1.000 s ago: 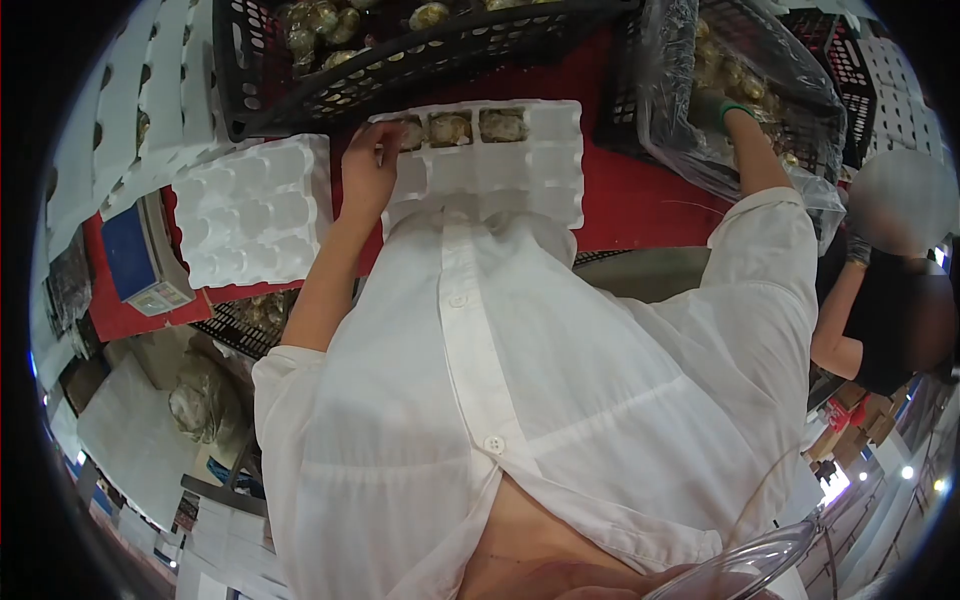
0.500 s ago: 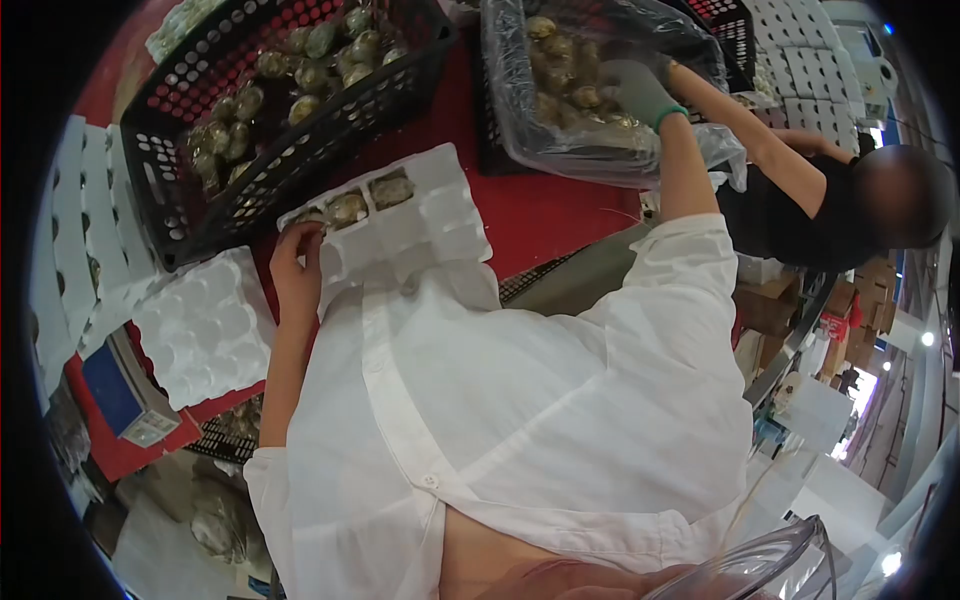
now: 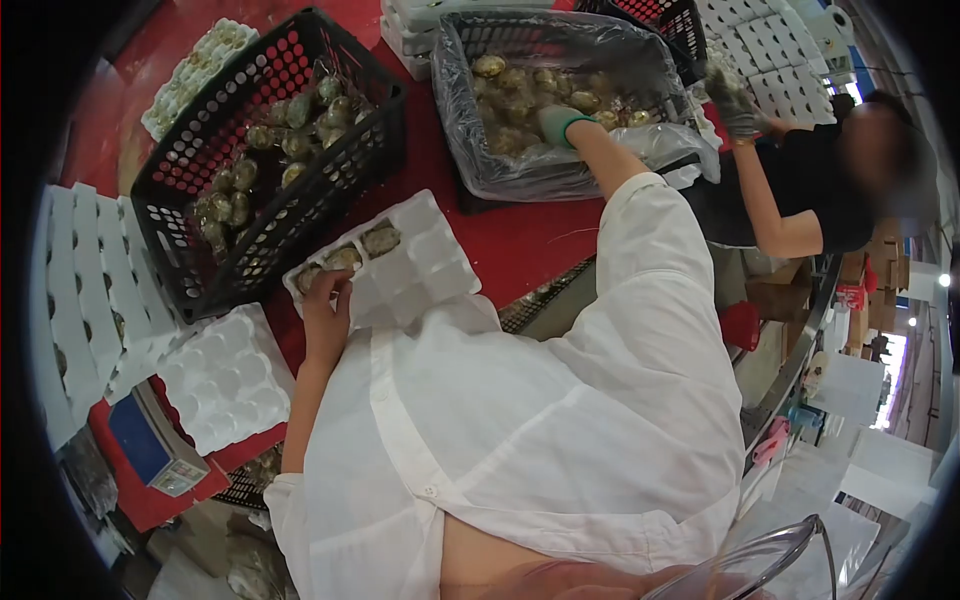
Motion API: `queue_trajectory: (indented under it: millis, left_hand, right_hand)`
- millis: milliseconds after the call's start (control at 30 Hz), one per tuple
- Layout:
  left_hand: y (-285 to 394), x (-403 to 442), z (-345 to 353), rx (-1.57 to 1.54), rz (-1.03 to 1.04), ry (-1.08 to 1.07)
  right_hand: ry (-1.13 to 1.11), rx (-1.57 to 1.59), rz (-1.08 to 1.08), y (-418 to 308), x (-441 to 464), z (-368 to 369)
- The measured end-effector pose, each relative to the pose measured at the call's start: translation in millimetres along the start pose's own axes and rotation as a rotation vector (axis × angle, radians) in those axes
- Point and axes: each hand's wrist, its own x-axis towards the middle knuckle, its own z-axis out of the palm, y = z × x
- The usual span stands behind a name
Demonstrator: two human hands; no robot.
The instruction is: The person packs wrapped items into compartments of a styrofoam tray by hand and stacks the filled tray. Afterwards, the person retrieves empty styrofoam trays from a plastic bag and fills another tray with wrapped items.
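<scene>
My left hand (image 3: 328, 308) bends its fingers over a plastic-wrapped egg (image 3: 343, 259) in a white foam tray (image 3: 425, 262) in front of my body. That egg lies in the tray's far row, between two other wrapped eggs; the right-hand one (image 3: 381, 240) shows clearly. My right hand (image 3: 563, 125), in a glove with a green cuff, reaches down among the wrapped eggs (image 3: 510, 100) in a crate lined with clear plastic (image 3: 465, 165). Its fingers are hidden, so whether it grips anything does not show.
A black perforated crate (image 3: 275, 245) of wrapped eggs stands behind the tray. At left are an unfilled foam tray (image 3: 225, 375), stacked foam trays (image 3: 85, 290) and a blue-and-white box (image 3: 150, 440). A co-worker in black (image 3: 790, 190) with a gloved hand (image 3: 735, 105) is at right.
My left hand has shifted along the row from the leftmost egg to the middle one. My right hand has reached deeper among the crate's eggs. The co-worker's gloved hand has come into view, and the camera view has shifted.
</scene>
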Motion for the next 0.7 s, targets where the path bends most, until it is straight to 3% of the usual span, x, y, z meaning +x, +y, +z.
queue_trajectory:
  millis: [67,167,233,400,433,500,633,700]
  left_hand:
    - [-6.1,-8.0,-3.7,0.011,-0.02,0.013]
    - [-9.8,-14.8,-9.0,-0.005,-0.075,0.038]
    - [-7.4,-15.4,-10.6,-0.027,-0.111,0.05]
    - [15.8,12.5,-10.3,-0.048,0.013,0.013]
    - [29.0,22.4,-9.9,-0.051,0.02,0.01]
    - [67.0,41.2,-9.8,-0.159,0.02,-0.035]
    - [153.2,75.7,-4.9,-0.068,0.35,0.003]
    - [174.7,83.6,2.0,-0.103,0.396,-0.021]
  right_hand:
    - [-0.021,-0.089,-0.026,6.8,-10.1,-3.3]
    - [0.249,0.17,0.063,17.6,-46.2,-15.9]
    - [0.653,0.254,-0.032,23.0,-82.9,-16.3]
    - [1.098,0.67,-0.149,33.1,-137.4,-38.3]
    - [1.104,0.815,-0.206,13.0,-161.9,-57.2]
    - [1.053,0.804,-0.256,-14.8,-193.7,-79.8]
    - [0.896,0.801,-0.525,-79.8,-227.3,-104.3]
    - [0.856,0.929,-0.645,-109.1,-225.1,-101.3]
